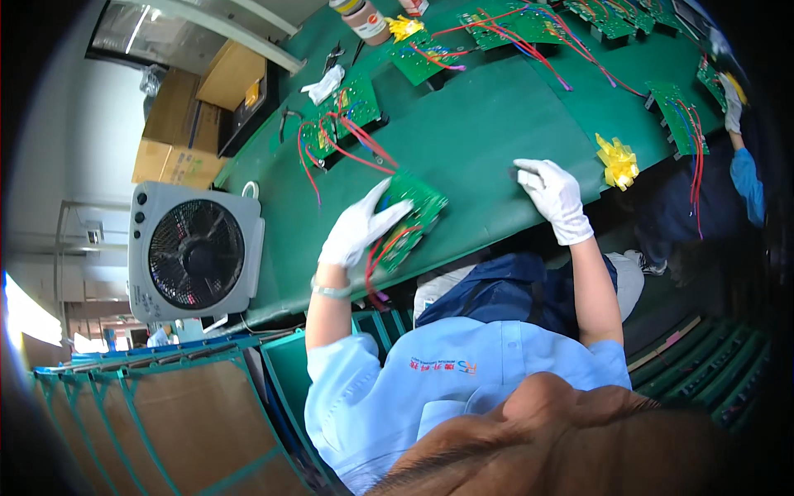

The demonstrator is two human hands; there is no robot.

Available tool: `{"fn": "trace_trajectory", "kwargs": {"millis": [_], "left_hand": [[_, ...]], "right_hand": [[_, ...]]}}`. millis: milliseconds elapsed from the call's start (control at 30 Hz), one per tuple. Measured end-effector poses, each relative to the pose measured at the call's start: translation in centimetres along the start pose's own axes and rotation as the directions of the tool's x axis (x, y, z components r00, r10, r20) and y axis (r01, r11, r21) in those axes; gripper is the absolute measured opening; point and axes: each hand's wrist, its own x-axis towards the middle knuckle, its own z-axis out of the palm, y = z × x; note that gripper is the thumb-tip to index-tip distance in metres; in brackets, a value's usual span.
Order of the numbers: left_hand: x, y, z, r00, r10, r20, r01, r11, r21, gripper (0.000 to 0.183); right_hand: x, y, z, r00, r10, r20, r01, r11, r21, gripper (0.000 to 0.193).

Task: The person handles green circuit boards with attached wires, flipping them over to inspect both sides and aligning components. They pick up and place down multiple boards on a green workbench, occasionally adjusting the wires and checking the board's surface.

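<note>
My left hand point(361, 227), in a white glove, grips a green circuit board point(423, 197) by its left side, the thumb lying across its face. Red wires point(374, 269) hang from the board below that hand, at the table's near edge. To the right, my gloved right hand point(552, 197) is held over the green table mat point(488, 124), apart from the board. Its fingers are bent and pressed together; a small dark spot shows at the tips, too small to name. Other wired circuit boards point(351, 103) lie just beyond my left hand.
A grey box fan point(196, 252) stands at the left, near cardboard boxes point(178, 132). Yellow tape strips point(617, 163) hang at the table edge on the right. More boards point(517, 29) and a bottle point(364, 22) are at the back. Another person's gloved hand point(732, 103) works at far right.
</note>
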Motion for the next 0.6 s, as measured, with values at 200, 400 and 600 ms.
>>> {"fn": "trace_trajectory", "kwargs": {"millis": [200,400,600], "left_hand": [[5.4,1.2,2.8,0.988,0.155,-0.027,-0.147,0.970,0.195,0.085],[5.3,2.4,3.4,0.945,-0.209,0.252,0.313,0.801,-0.511,0.054],[8.6,-0.6,4.6,0.826,0.204,-0.525,-0.342,0.922,-0.180,0.039]], "right_hand": [[0.3,-0.7,-2.5,0.822,0.556,0.126,-0.487,0.572,0.660,0.029],[-4.5,-2.4,-7.1,0.798,0.570,-0.195,-0.255,0.613,0.748,0.034],[-6.9,-10.4,-8.0,0.874,0.333,0.354,-0.482,0.499,0.720,0.036]]}}
